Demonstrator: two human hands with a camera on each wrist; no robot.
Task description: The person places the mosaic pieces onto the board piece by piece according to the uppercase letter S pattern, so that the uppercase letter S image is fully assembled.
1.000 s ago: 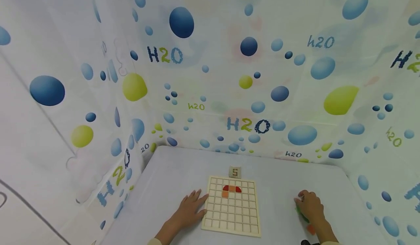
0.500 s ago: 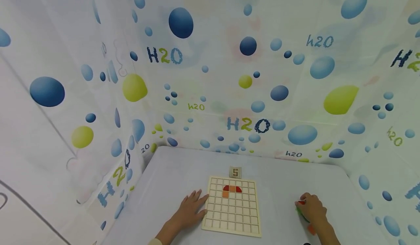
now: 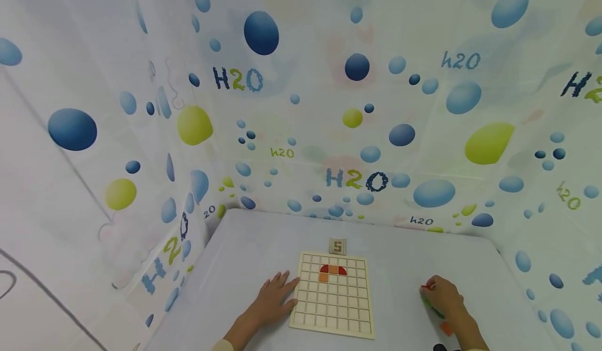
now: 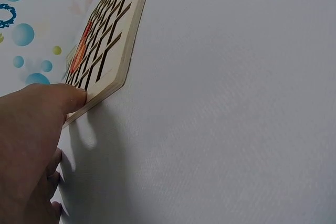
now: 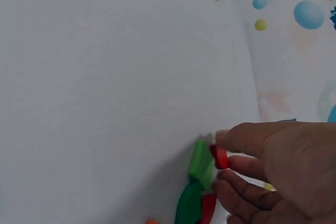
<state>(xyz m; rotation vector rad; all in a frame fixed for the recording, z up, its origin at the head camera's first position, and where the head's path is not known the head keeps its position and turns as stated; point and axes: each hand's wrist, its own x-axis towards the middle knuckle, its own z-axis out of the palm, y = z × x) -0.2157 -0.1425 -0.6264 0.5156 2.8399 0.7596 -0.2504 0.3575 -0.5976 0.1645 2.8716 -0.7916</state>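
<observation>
My left hand (image 3: 271, 300) lies on the table with fingers spread, touching the left edge of a pale wooden grid board (image 3: 332, 309). In the left wrist view, the thumb meets the board's side. On the board sit two red rounded-corner pieces and two orange squares, one being this orange square (image 3: 323, 277). Off to the right, my right hand (image 3: 444, 296) pinches a small red block (image 5: 220, 157) between thumb and forefinger. Just beside it are a light green block (image 5: 200, 163), a dark green curved block (image 5: 188, 203) and another red block (image 5: 208, 208), partly hidden.
Beyond the board's far edge lies a small patterned tile (image 3: 337, 246) marked like an S or 5. An orange block (image 3: 447, 328) lies near my right wrist. A dark object (image 3: 439, 347) shows at the bottom edge. Printed curtains surround the white table (image 3: 263, 231).
The red block has come into sight between my right fingertips, and that hand has shifted only slightly. My left hand and the board stay in place.
</observation>
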